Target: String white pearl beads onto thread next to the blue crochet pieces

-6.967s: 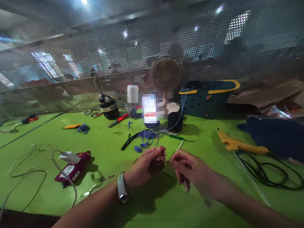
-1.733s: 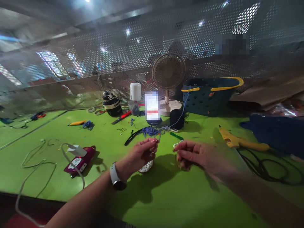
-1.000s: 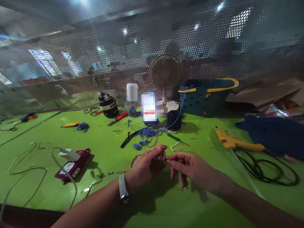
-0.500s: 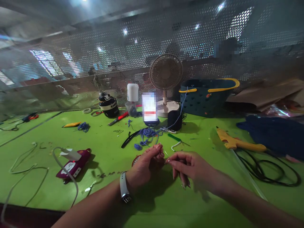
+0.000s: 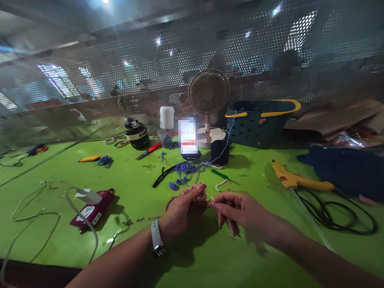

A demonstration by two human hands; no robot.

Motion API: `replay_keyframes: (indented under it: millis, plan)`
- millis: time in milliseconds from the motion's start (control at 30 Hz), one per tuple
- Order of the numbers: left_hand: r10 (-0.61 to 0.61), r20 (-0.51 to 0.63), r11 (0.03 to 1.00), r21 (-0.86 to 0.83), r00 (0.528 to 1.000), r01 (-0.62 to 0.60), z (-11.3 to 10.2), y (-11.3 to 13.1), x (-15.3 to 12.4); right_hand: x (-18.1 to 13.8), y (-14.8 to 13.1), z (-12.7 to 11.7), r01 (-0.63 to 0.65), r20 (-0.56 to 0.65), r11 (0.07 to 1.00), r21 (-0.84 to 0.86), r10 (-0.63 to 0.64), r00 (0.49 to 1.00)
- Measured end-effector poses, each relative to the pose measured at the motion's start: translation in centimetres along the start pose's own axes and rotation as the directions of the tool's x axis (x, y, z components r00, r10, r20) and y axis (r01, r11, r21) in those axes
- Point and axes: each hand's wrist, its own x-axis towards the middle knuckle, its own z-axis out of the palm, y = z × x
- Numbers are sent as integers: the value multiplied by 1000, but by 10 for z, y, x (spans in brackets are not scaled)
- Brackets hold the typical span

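My right hand (image 5: 237, 212) pinches a thin metal needle (image 5: 211, 195) between thumb and forefinger, its other fingers loosely curled. The needle slants up to the fingertips of my left hand (image 5: 187, 204). Those fingers are closed, and whatever they pinch is too small to name. Behind my left hand shows part of a round dish (image 5: 171, 203) with a red rim, mostly hidden. Just beyond the hands lie a string of white beads (image 5: 221, 185) and a green-handled tool (image 5: 219, 173). Blue crocheted yarn pieces (image 5: 186, 168) rest farther back.
On the green table (image 5: 135, 256), a yellow glue gun (image 5: 300, 182) with a black cord lies right. A purple power strip (image 5: 93, 210) sits left with a pale cable. Behind stand a blurred phone (image 5: 188, 136), a fan (image 5: 208, 92), a dark basket (image 5: 261, 126) and a black bottle (image 5: 137, 134).
The hands and the needle keep nearly the same pose. The whole view has shifted slightly; nothing was visibly taken up or let go.
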Motion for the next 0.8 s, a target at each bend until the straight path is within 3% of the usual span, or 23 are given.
replay_keyframes:
  millis: [300, 567, 800]
  plan:
    - [24, -1, 1000, 0, 1000, -24, -7, -3, 4, 1, -3, 2, -30, -12, 1000, -3, 29, 999]
    - [111, -90, 990, 93, 990, -102, -8, -5, 3, 4, 4, 2, -14, -35, 999, 35, 15, 999]
    - [178, 72, 914, 357, 981, -192, -3, -2, -2, 4, -3, 4, 10, -49, 988, 153, -3, 999]
